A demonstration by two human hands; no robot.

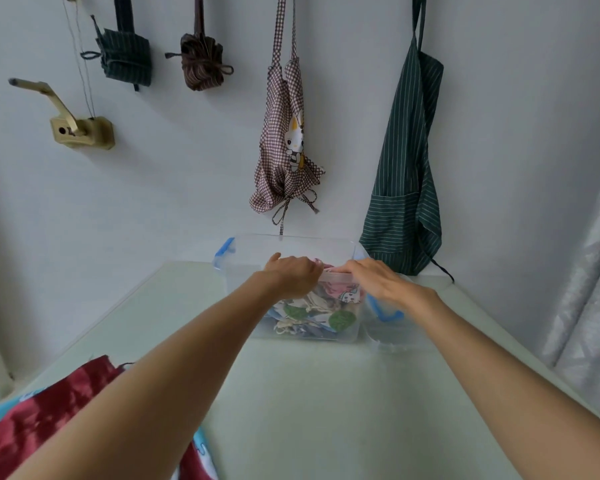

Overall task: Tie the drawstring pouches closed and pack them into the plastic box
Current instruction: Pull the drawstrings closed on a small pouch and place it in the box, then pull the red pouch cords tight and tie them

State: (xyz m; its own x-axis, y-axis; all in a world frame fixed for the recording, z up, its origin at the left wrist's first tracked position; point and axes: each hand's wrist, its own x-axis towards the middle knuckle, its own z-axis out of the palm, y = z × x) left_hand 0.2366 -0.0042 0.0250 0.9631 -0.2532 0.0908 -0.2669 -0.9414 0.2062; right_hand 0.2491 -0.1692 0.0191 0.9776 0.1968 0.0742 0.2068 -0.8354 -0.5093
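Observation:
A clear plastic box (243, 271) with blue clips stands at the far middle of the pale table (291, 393). Through its front wall I see several printed cloth pouches (312, 313), some with green leaf prints. My left hand (291, 273) reaches over the near rim into the box, its fingers bent down and hidden inside. My right hand (374, 277) lies on the near rim, fingers stretched toward the left hand. A pink pouch (321, 263) shows between the two hands; whether either hand holds it is hidden.
A clear lid (392, 330) with a blue clip lies just right of the box. Red patterned cloth (39, 417) lies at the table's near left corner. Aprons (406, 174) and cloth bundles hang on the white wall behind.

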